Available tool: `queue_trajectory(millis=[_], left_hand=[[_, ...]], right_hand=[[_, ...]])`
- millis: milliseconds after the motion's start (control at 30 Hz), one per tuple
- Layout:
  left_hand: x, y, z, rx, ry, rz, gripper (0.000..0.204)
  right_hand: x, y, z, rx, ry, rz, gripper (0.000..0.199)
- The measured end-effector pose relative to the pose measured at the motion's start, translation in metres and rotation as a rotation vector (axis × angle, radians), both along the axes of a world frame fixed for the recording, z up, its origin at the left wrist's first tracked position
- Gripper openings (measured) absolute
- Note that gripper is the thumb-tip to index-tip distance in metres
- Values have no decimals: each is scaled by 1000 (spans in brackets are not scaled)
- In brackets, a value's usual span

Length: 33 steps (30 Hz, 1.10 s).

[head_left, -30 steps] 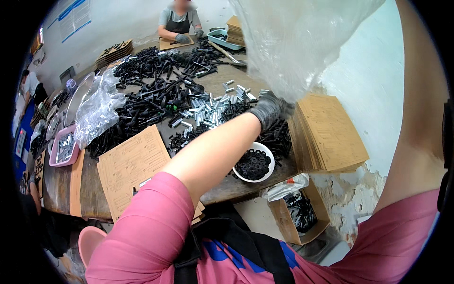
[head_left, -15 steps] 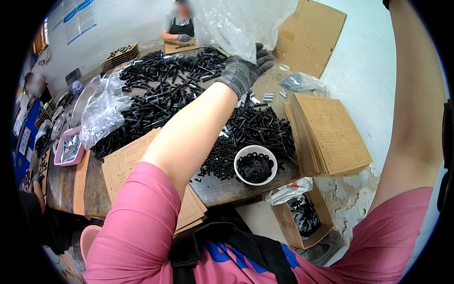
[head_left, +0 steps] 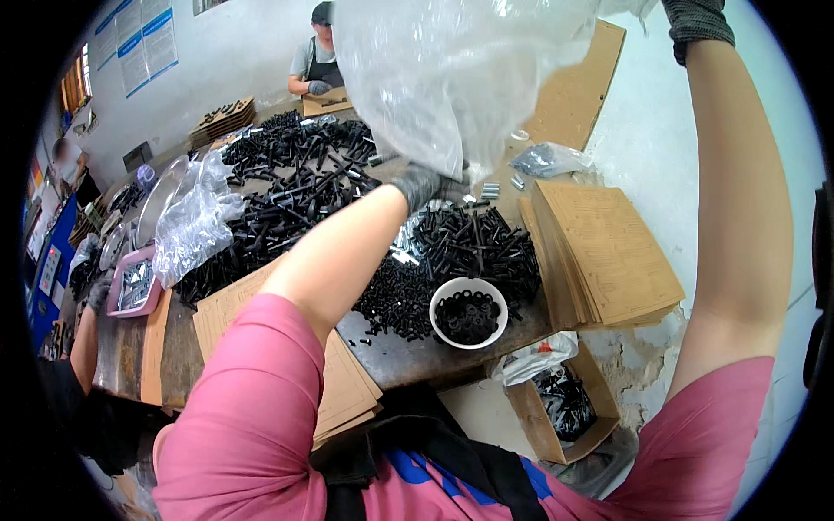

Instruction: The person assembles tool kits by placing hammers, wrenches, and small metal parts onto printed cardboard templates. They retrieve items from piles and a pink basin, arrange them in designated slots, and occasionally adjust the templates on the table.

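A large clear plastic bag hangs over the table, its top cut off by the picture's upper edge. Its lower tip is at my left hand, in a grey knit glove; the fingers appear closed on the bag, though blur and plastic partly hide them. My right hand, also gloved, is raised at the upper right, close to the bag's upper side; its fingers run out of the picture. Below my left hand lie heaps of black bolts and several silver metal sleeves.
A white bowl of black rings stands near the table's front edge. Printed cardboard sheets are stacked at right. An open carton sits below. At left are a pink tray and crumpled plastic. A co-worker sits opposite.
My left hand has come down and toward me with the bag's lower tip. The bag now spreads wider across the upper view. My right hand has come further into view.
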<state>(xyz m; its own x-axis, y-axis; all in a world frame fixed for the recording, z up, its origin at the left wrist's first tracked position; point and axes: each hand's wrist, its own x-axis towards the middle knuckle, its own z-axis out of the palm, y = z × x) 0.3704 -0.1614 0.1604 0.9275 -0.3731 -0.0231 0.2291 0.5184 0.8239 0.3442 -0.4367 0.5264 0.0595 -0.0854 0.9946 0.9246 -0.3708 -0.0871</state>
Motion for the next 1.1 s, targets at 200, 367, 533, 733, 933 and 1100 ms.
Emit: queue_trajectory(millis=[200,367,533,733,933,1100], left_hand=[[-42,-13,27,314,-76,309,57],[-124,22,35,234,-198,487,73],[-167,57,46,236,-280,851,80],[-215,110,45,781,-654,981,74],[-267,106,64,979,-707,857,62],[-292,127,60,159,-537,502,67]], right_hand=[[-39,10,-50,-48,-95,-366,31],[47,4,-94,-44,-195,-363,39],[39,95,-202,-605,625,-382,56],[-60,212,-326,-865,641,348,61],[-107,298,-350,-663,758,993,94],[-125,374,-358,117,1616,1854,41]])
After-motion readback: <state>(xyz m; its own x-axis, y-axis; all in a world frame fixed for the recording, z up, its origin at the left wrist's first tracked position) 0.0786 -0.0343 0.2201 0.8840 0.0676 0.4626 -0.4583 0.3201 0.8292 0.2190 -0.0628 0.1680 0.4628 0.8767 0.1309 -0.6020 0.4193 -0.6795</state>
